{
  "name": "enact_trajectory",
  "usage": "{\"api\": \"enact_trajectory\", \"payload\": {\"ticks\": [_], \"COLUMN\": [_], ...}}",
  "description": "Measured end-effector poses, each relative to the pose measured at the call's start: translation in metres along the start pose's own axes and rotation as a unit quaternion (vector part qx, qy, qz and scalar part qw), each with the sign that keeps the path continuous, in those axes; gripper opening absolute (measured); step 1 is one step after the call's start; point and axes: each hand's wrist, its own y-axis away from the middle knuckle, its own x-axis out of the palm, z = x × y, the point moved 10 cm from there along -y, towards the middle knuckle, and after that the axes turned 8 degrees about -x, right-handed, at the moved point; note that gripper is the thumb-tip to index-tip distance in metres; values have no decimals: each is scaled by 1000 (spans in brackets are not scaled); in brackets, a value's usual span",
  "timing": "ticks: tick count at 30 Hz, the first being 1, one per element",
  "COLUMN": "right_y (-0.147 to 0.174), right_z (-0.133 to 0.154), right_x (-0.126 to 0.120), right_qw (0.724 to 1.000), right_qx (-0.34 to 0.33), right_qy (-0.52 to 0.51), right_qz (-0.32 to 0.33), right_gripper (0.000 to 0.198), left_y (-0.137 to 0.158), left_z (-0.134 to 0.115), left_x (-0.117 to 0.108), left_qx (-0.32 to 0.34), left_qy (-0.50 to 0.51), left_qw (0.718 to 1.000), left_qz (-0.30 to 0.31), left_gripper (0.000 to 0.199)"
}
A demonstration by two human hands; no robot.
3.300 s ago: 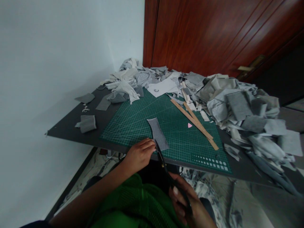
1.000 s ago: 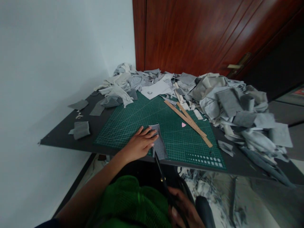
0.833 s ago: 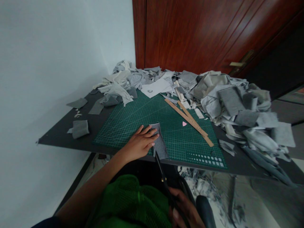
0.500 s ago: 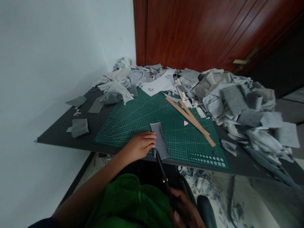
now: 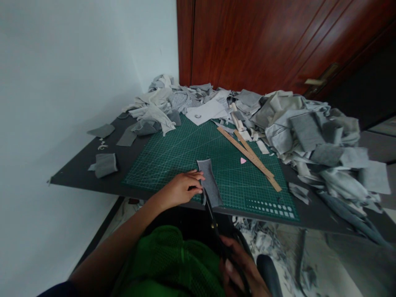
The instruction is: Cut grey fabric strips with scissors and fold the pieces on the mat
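Observation:
A narrow grey fabric piece (image 5: pixel 211 183) lies on the green cutting mat (image 5: pixel 182 152), close to the table's front edge. My left hand (image 5: pixel 185 187) grips its left edge, the fingertips pinched on the cloth. Black scissors (image 5: pixel 213 225) reach up from below, their blades at the lower left edge of the fabric, where a thin strip is parting from it. Around the scissors' handles is wrapped my right hand (image 5: pixel 243 266), low in the view and off the table.
Two wooden rulers (image 5: pixel 247 154) cross on the mat, with pink tailor's chalk (image 5: pixel 243 160) beside them. Fabric scraps are heaped at the right (image 5: pixel 306 128) and back left (image 5: pixel 154 115). A folded grey piece (image 5: pixel 105 165) lies left. Offcuts (image 5: pixel 262 237) litter the floor.
The scissors have moved slightly forward along the fabric's left edge, and their handles look further apart. My left hand keeps its place on the cloth. The view has shifted a little.

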Motion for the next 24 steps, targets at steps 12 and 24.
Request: {"api": "enact_trajectory", "payload": {"ticks": [12, 24], "right_y": [-4, -7], "right_z": [-1, -5], "right_x": [4, 6], "right_qw": [998, 998], "right_qx": [30, 27], "right_qy": [-57, -54], "right_qz": [2, 7], "right_gripper": [78, 81], "left_y": [3, 4], "left_z": [-3, -1], "left_x": [3, 3], "left_qx": [11, 6], "left_qy": [-25, -3], "left_qw": [999, 1000], "left_qz": [19, 31], "left_gripper": [14, 14]}}
